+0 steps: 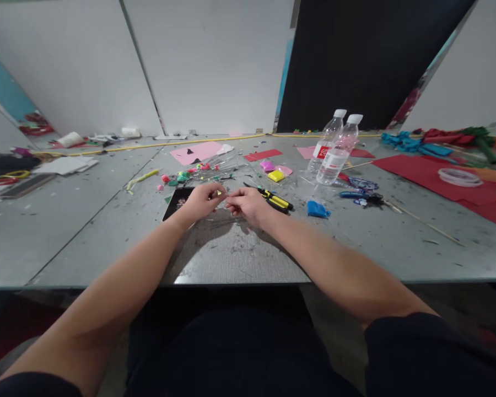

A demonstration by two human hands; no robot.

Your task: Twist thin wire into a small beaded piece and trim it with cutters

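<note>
Both hands mid-table, near the front edge: left hand [201,202] and right hand [248,204] fingertips pinched together on a tiny yellow-tipped piece [222,194], too small to identify. Could easily slip and vanish among scraps by the yellow-black cutter [278,200].

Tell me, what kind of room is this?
Probably a craft workshop. The scuffed grey worktable is strewn with sheets of red and pink craft paper, small bright lumps of modelling clay and thin wooden sticks, and both hands pinch something tiny together.
</note>
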